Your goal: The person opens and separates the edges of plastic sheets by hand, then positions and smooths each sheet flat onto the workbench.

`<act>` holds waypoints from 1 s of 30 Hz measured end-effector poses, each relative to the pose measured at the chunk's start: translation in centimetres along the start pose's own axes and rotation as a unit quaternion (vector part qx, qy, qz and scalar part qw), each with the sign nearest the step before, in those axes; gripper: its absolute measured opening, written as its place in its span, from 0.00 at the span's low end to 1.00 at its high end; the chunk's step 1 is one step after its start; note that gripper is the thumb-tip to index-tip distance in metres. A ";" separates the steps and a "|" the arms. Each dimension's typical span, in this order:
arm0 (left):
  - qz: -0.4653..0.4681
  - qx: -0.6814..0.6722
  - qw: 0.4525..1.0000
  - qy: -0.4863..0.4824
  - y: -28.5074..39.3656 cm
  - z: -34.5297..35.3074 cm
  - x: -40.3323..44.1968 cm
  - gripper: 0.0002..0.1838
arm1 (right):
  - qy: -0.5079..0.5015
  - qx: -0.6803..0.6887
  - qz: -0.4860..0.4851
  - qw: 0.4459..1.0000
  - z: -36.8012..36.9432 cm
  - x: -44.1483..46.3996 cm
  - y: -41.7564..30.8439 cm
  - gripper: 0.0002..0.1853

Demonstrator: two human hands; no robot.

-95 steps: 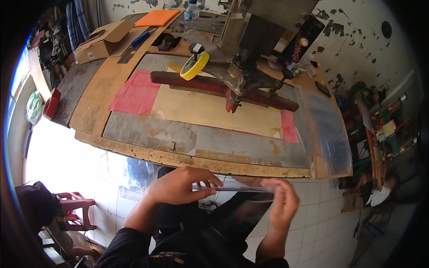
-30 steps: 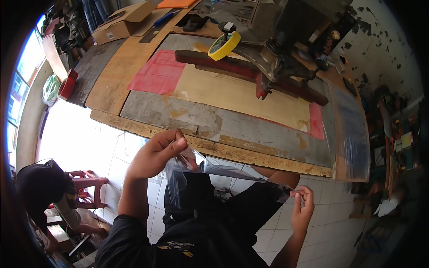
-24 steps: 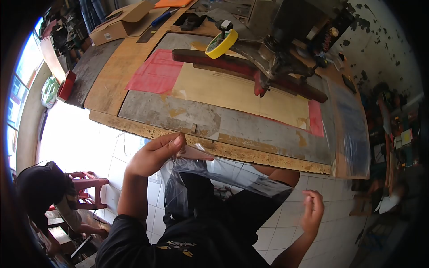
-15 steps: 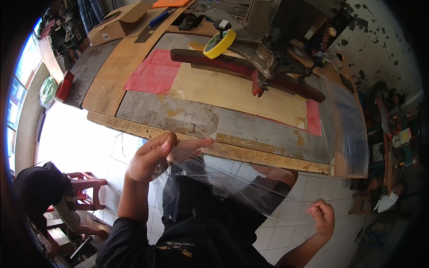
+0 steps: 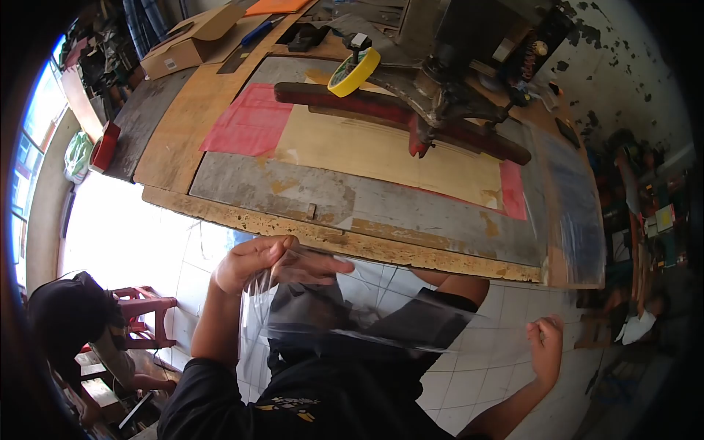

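Note:
A sheet of clear plastic film (image 5: 367,315) stretches over my lap, below the workbench's front edge. My left hand (image 5: 268,262) pinches its left end between thumb and finger, the other fingers reaching out behind the film. At the right, my right hand (image 5: 545,336) is closed with curled fingers near the film's faint far end; whether it grips the film is hard to make out. On the bench lies a cream sheet (image 5: 381,158) between a left pink piece (image 5: 248,121) and a right one (image 5: 513,189), under the press's dark red bar (image 5: 345,103).
The wooden bench edge (image 5: 352,243) runs just ahead of my hands. A yellow tape roll (image 5: 354,72) hangs on the press. A cardboard box (image 5: 192,40) stands back left. Plastic sheets (image 5: 576,213) lie at the right. Another person (image 5: 73,315) is beside a red stool (image 5: 147,315).
My right hand has moved right and slightly up from its earlier place, its fingers curled. The film has spread wider across my lap, while my left hand has dropped a little.

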State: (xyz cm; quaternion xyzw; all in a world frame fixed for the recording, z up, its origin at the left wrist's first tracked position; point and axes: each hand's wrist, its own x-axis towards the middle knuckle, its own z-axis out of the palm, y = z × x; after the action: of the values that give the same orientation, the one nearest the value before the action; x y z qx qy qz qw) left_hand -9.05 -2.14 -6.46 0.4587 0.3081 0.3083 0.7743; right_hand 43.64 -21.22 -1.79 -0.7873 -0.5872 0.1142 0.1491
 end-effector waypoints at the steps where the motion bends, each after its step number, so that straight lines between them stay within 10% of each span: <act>1: 0.025 -0.042 0.999 -0.009 0.2 0.7 0.3 0.19 | 0.001 -0.001 0.000 1.000 0.4 0.0 0.2 0.17; 4: 0.003 -0.166 0.983 -0.071 0.0 1.5 1.0 0.18 | -0.046 -0.042 0.106 0.992 2.1 -0.3 0.6 0.11; 7: 0.007 -0.329 0.913 -0.240 -2.7 0.7 3.4 0.17 | 0.119 -0.188 -0.007 0.975 4.8 -0.9 -0.3 0.14; 11: -0.039 -0.388 0.907 -0.157 -3.5 1.8 3.9 0.18 | 0.214 0.130 -0.203 0.947 10.2 -3.5 -5.4 0.35; 13: -0.027 -0.354 0.924 -0.140 -3.8 2.5 4.4 0.18 | 0.186 -0.020 -0.322 0.928 12.9 -4.7 -9.9 0.40; 19: -0.094 -0.501 0.856 -0.087 -3.4 3.8 4.4 0.22 | 0.366 0.047 -0.285 0.885 21.1 -1.2 -10.4 0.34; 30: 0.147 -0.046 0.950 -0.273 -1.0 0.5 4.3 0.11 | 0.264 0.183 -0.299 0.899 8.2 -0.5 -9.1 0.01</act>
State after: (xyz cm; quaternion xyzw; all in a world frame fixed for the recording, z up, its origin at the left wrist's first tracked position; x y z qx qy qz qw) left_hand -5.82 0.54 -8.00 0.5296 -0.0005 0.2958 0.7950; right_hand 32.52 -18.45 -6.07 -0.5349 -0.7027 -0.0426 0.4672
